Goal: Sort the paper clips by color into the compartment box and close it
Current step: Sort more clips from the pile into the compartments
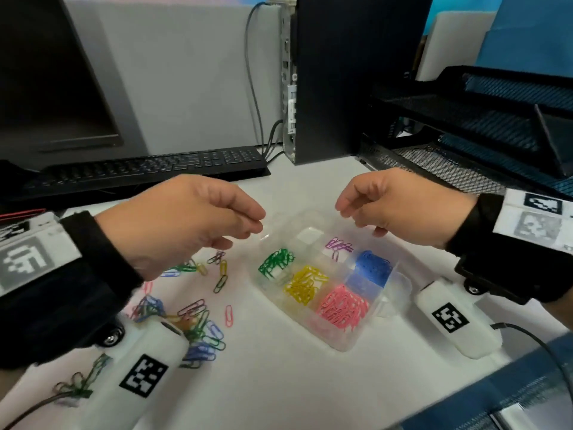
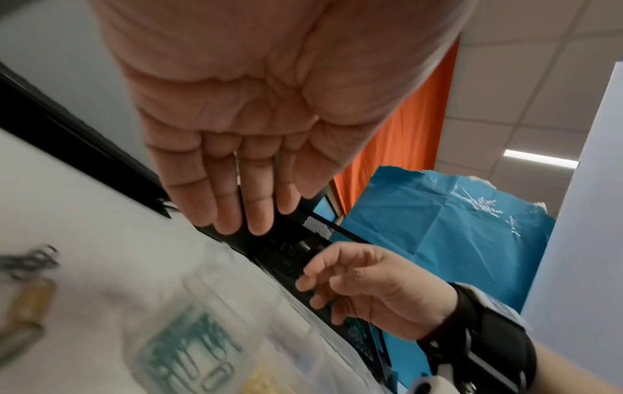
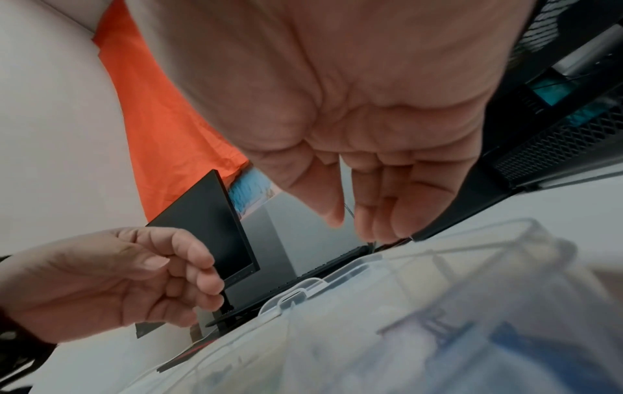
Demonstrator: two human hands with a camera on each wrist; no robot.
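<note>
A clear compartment box (image 1: 393,293) sits open on the white desk. Its sections hold green clips (image 1: 276,263), purple clips (image 1: 339,245), blue clips (image 1: 373,266), yellow clips (image 1: 307,283) and pink clips (image 1: 341,305). Its clear lid (image 1: 294,217) stands up at the far side. Several loose mixed-colour clips (image 1: 198,324) lie left of the box. My left hand (image 1: 248,228) hovers over the box's far left corner, fingers relaxed and holding nothing (image 2: 242,202). My right hand (image 1: 353,212) hovers over the far right corner, loosely curled and holding nothing (image 3: 357,213).
A black keyboard (image 1: 148,172) and a monitor (image 1: 46,72) stand behind on the left. A black computer tower (image 1: 347,76) is behind the box, and a black mesh tray (image 1: 483,135) is at the right. A short chain of green clips (image 1: 83,383) lies at the front left.
</note>
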